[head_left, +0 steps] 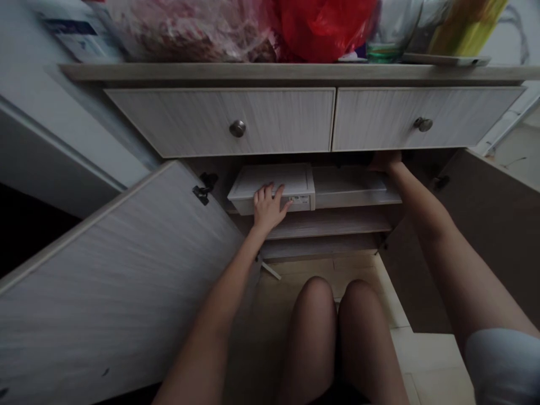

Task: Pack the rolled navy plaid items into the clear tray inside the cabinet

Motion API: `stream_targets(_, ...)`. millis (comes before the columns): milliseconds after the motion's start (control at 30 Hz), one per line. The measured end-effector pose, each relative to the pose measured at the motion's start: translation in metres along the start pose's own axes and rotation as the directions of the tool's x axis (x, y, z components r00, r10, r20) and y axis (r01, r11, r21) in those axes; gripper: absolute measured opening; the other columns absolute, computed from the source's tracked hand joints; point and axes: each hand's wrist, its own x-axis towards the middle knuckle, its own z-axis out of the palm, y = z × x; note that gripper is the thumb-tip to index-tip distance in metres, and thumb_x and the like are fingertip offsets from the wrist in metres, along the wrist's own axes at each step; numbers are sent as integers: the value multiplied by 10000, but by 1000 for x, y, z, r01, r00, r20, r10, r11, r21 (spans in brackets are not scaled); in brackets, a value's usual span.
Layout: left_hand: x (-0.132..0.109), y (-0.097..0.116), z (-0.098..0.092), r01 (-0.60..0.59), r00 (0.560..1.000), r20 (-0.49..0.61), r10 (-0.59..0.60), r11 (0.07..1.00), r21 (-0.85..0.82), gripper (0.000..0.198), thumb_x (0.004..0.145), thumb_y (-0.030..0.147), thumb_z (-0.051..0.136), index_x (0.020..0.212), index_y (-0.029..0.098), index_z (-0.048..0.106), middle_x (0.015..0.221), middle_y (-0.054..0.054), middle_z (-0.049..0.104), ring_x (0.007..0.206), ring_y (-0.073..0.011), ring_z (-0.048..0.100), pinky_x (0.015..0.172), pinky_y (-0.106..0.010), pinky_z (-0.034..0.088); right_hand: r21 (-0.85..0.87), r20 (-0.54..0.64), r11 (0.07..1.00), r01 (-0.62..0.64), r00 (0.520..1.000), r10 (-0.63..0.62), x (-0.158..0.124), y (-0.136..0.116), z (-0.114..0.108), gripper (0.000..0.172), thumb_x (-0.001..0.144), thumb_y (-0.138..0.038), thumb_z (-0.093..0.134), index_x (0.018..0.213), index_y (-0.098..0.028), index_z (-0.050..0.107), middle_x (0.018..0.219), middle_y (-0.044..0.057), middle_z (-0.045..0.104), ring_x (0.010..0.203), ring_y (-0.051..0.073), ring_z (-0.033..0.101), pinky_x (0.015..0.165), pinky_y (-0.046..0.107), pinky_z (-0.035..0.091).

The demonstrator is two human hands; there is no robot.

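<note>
My left hand (269, 207) rests with fingers spread on the front top edge of a white lidded box (274, 177). The box sits on the upper shelf of an open cabinet, its front sticking out a little, with a small label on its face. My right hand (386, 161) reaches into the dark upper part of the cabinet on the right side. Its fingers are hidden in shadow under the drawer, and I cannot make out what they touch. Below and left of that hand lies a flat, pale, tray-like surface (348, 183), beside the box.
Cabinet doors stand swung out at left (139, 281) and right (485, 225). Above are two closed drawers with round knobs (237, 128). A red plastic bag (324, 28), a clear bag (198, 31) and a glass jar (390, 31) stand on top. My knees are below, over the tiled floor.
</note>
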Motion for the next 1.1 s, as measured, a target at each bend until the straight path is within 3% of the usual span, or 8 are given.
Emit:
stream_targets(100, 0, 1, -2, -14, 1000, -3, 14, 999, 38, 659, 955, 588, 422, 1439, 154, 530, 1463, -234, 493, 1333, -412, 432, 1113, -560, 313, -13, 67, 959, -284, 957, 284, -9, 23, 6, 1084, 779, -458, 811, 1537, 76, 250, 1540, 404, 262, 1474, 411, 225, 1132, 539, 182)
stream_targets(200, 0, 1, -2, -14, 1000, -4, 14, 999, 48, 649, 953, 577, 441, 1437, 154, 534, 1461, -234, 495, 1325, -410, 442, 1112, -556, 317, 16, 215, 796, -605, 779, 588, -18, 43, 20, 1108, 847, -568, 700, 1551, 102, 167, 1500, 466, 251, 1475, 410, 258, 1073, 544, 275)
stream_targets(267, 1, 0, -1, -10, 1000, -4, 10, 999, 45, 644, 956, 576, 439, 1436, 158, 535, 1465, -232, 491, 1333, -408, 437, 1115, -559, 313, 24, 307, 710, -704, 681, 665, -25, 51, 34, 1134, 853, -601, 673, 1562, 94, 126, 1500, 471, 240, 1480, 410, 256, 1070, 556, 277)
stream_targets(367, 1, -1, 1, -9, 1000, -3, 9, 999, 39, 641, 963, 579, 423, 1437, 164, 536, 1469, -228, 490, 1347, -405, 425, 1120, -563, 310, 54, 345, 668, -743, 641, 685, -33, 53, 54, 1120, 848, -590, 688, 1562, 89, 156, 1501, 463, 247, 1474, 434, 251, 1091, 585, 231)
stream_targets(567, 1, -1, 2, -1, 1000, -11, 1, 999, 39, 610, 973, 547, 423, 1442, 175, 538, 1464, -217, 499, 1339, -395, 430, 1119, -562, 315, 162, 158, 750, -641, 767, 622, -27, 42, 63, 808, 949, -542, 551, 1506, 19, 385, 1476, 403, 349, 1414, 442, 329, 1056, 607, 282)
stream_targets(700, 4, 0, 3, 14, 1000, -21, -13, 999, 39, 549, 989, 480, 418, 1427, 181, 560, 1446, -207, 519, 1323, -383, 445, 1113, -550, 329, 279, -170, 947, -161, 962, 213, -50, 28, 57, 572, 1030, -509, 319, 1361, -134, 596, 1351, 240, 557, 1293, 355, 470, 1047, 554, 355)
stream_targets(833, 9, 2, 4, 42, 999, -31, -42, 999, 12, 513, 995, 442, 402, 1409, 196, 578, 1438, -202, 527, 1313, -382, 453, 1111, -557, 328, 77, -181, 971, 227, 961, -211, -101, 10, 64, 461, 991, -510, 429, 1239, -220, 687, 1376, 157, 561, 1294, 337, 459, 1133, 569, 272)
stream_targets(1100, 28, -3, 12, 70, 998, 10, -70, 997, -11, 516, 989, 435, 389, 1395, 188, 589, 1445, -211, 522, 1311, -401, 466, 1106, -576, 333, 48, -78, 993, 108, 991, -104, -101, -8, 84, 421, 1032, -344, 341, 1204, -208, 701, 1169, 164, 643, 1114, 293, 539, 1026, 485, 390)
